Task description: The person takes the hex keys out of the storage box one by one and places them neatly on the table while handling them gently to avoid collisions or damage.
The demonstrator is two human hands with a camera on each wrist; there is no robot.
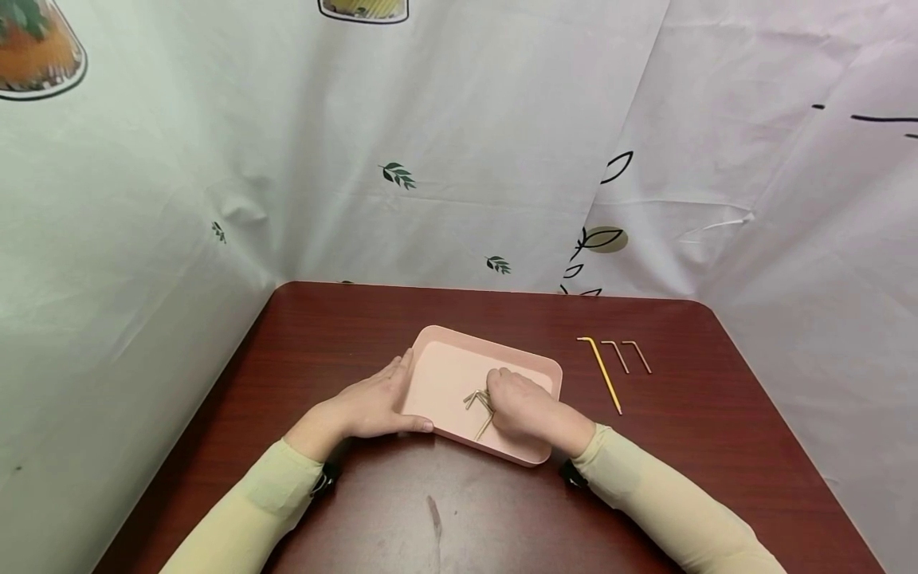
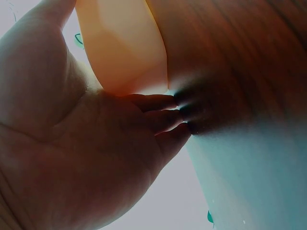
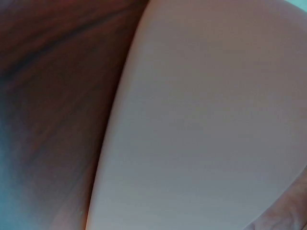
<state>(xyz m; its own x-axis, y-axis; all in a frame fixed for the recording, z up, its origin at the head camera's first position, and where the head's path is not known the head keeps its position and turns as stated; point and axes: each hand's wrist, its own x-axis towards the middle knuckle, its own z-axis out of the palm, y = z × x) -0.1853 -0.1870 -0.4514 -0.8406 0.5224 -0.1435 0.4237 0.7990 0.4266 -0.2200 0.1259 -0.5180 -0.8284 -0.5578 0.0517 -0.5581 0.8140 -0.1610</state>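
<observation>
A pink tray point(image 1: 445, 375) lies at a slant on the table. My left hand point(image 1: 373, 401) rests against its left end, fingers fairly straight along the side and thumb at the near rim; the left wrist view shows this palm point(image 2: 86, 143) beside the tray wall point(image 2: 127, 48). Inside the tray, my right hand point(image 1: 527, 405) has curled fingers around small L-shaped hex keys point(image 1: 484, 425). Their ends stick out to its left; the fingertips and exact number held are hidden. In the right wrist view the tray's wall point(image 3: 201, 115) hides most of the hand.
Right of the tray, a long yellow hex key point(image 1: 604, 375) and two smaller hex keys point(image 1: 618, 357) lie in a row on the dark red table point(image 1: 344, 319). White printed cloth point(image 1: 459, 215) hangs behind and along both sides.
</observation>
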